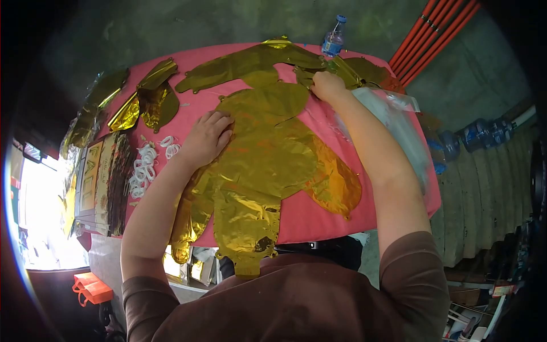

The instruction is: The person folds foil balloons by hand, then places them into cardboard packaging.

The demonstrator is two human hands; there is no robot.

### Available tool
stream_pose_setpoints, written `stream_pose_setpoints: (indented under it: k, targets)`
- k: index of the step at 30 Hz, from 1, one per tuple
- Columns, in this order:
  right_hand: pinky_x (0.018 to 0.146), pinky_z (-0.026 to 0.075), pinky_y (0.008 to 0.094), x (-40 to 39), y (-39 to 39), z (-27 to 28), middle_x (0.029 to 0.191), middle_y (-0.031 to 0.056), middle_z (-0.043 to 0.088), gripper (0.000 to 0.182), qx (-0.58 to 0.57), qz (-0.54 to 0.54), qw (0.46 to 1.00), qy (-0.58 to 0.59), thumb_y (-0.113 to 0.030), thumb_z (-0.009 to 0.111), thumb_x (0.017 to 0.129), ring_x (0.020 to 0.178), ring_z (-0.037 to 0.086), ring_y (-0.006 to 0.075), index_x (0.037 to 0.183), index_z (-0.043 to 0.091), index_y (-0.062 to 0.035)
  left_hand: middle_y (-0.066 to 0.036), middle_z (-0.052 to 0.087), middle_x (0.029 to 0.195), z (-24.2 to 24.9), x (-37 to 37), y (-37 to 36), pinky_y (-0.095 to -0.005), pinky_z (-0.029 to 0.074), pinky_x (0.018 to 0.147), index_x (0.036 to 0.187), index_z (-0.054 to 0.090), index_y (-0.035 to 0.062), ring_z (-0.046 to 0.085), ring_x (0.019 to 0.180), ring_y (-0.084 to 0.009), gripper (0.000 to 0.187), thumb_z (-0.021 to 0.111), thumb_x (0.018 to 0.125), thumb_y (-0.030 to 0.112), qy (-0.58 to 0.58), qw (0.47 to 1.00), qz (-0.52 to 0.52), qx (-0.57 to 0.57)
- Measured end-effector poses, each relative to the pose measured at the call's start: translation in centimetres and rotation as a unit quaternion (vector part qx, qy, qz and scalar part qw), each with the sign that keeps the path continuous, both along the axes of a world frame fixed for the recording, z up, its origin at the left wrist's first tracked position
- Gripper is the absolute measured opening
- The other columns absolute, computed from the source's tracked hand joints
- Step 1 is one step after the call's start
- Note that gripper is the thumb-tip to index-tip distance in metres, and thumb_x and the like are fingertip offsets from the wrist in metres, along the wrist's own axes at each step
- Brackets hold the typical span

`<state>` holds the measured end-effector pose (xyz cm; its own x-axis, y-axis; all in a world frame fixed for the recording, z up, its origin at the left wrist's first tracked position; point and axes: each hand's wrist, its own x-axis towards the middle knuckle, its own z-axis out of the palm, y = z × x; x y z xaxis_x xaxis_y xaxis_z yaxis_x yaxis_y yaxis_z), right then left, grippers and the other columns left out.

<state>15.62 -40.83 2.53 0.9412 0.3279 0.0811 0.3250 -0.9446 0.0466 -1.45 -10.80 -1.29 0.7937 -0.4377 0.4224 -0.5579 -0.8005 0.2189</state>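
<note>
A large flat gold foil balloon [268, 142] lies spread over the middle of the table, its lower end hanging over the near edge. My left hand [209, 135] rests on its left edge, fingers loosely stretched and lying on the foil. At the far right, my right hand [329, 85] is closed on the edge of another gold foil balloon [307, 76], fingers bent and pressed together. One more flat gold foil balloon [231, 66] lies along the far edge. An orange-gold lobe of foil [336, 181] spreads to the right of the large balloon.
The table has a pink cloth [399, 219]. Left are folded gold foil pieces [152, 94], white ribbon coils [142, 171] and a stack of printed packets [102, 182]. A water bottle [334, 37] and clear plastic bags [393, 131] are right; orange poles [433, 43] stand beyond.
</note>
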Motion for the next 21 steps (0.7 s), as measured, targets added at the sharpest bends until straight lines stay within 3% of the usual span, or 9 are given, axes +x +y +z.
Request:
stream_pose_setpoints:
  k: [6, 8, 12, 14, 15, 18, 21]
  targets:
    - [0.079, 0.050, 0.0421, 0.7, -0.2, 0.4, 0.100, 0.0176, 0.064, 0.025, 0.009, -0.023, 0.999, 0.032, -0.020, 0.061, 0.076, 0.093, 0.063, 0.0330, 0.095, 0.065, -0.0035, -0.011, 0.054, 0.113, 0.2, -0.1, 0.0, -0.0401, 0.038, 0.093, 0.108, 0.054, 0.0036, 0.047, 0.107, -0.0301, 0.027, 0.053, 0.084, 0.016, 0.003, 1.000, 0.001, 0.000]
    - [0.072, 0.051, 0.0419, 1.7, -0.7, -0.3, 0.087, 0.0159, 0.066, 0.025, 0.020, 0.033, 0.999, -0.016, -0.028, 0.067, 0.073, 0.083, 0.064, 0.0324, 0.082, 0.068, -0.0045, -0.011, 0.054, 0.113, 0.1, -0.1, -0.1, -0.0398, 0.039, 0.093, 0.109, 0.054, 0.0038, 0.048, 0.107, -0.0299, 0.027, 0.054, 0.084, 0.016, -0.007, 1.000, 0.001, 0.006]
    - [0.070, 0.051, 0.0400, 2.8, -1.1, -0.7, 0.082, 0.0149, 0.066, 0.023, -0.003, 0.029, 0.998, -0.047, -0.026, 0.068, 0.072, 0.078, 0.064, 0.0304, 0.083, 0.069, -0.0059, -0.011, 0.054, 0.112, 0.2, -0.2, -0.1, -0.0398, 0.039, 0.092, 0.108, 0.055, 0.0039, 0.048, 0.107, -0.0296, 0.027, 0.054, 0.084, 0.017, -0.006, 1.000, 0.002, 0.001]
    - [0.065, 0.050, 0.0379, 3.3, -1.9, 0.2, 0.075, 0.0151, 0.066, 0.020, 0.099, 0.048, 0.993, 0.052, -0.022, 0.066, 0.072, 0.069, 0.064, 0.0262, 0.084, 0.070, -0.0062, -0.011, 0.054, 0.111, 0.3, -0.2, -0.1, -0.0396, 0.039, 0.092, 0.108, 0.055, 0.0039, 0.047, 0.107, -0.0296, 0.027, 0.054, 0.084, 0.017, -0.007, 1.000, 0.000, 0.002]
    - [0.059, 0.048, 0.0347, 4.0, -2.1, 0.1, 0.068, 0.0131, 0.065, 0.017, 0.133, 0.071, 0.987, 0.062, -0.017, 0.066, 0.073, 0.059, 0.061, 0.0195, 0.085, 0.071, -0.0063, -0.011, 0.054, 0.111, 0.2, -0.2, -0.1, -0.0396, 0.039, 0.092, 0.108, 0.055, 0.0039, 0.047, 0.107, -0.0296, 0.027, 0.054, 0.084, 0.017, -0.004, 1.000, 0.002, 0.001]
    - [0.067, 0.051, 0.0362, 4.1, -2.6, 0.0, 0.079, 0.0132, 0.067, 0.015, 0.157, 0.038, 0.984, 0.069, -0.016, 0.065, 0.070, 0.071, 0.065, 0.0268, 0.083, 0.071, -0.0121, -0.010, 0.054, 0.110, 0.1, -0.1, -0.1, -0.0399, 0.038, 0.092, 0.107, 0.055, 0.0042, 0.047, 0.106, -0.0296, 0.026, 0.054, 0.085, 0.018, -0.005, 1.000, 0.000, -0.003]
    - [0.062, 0.051, 0.0340, 4.2, -2.6, -0.8, 0.071, 0.0116, 0.066, 0.009, 0.194, 0.019, 0.980, 0.044, -0.015, 0.068, 0.068, 0.066, 0.064, 0.0218, 0.073, 0.069, -0.0072, -0.010, 0.054, 0.111, -0.1, -0.1, 0.0, -0.0399, 0.038, 0.091, 0.108, 0.054, 0.0045, 0.047, 0.107, -0.0293, 0.027, 0.054, 0.085, 0.018, -0.009, 1.000, 0.002, 0.001]
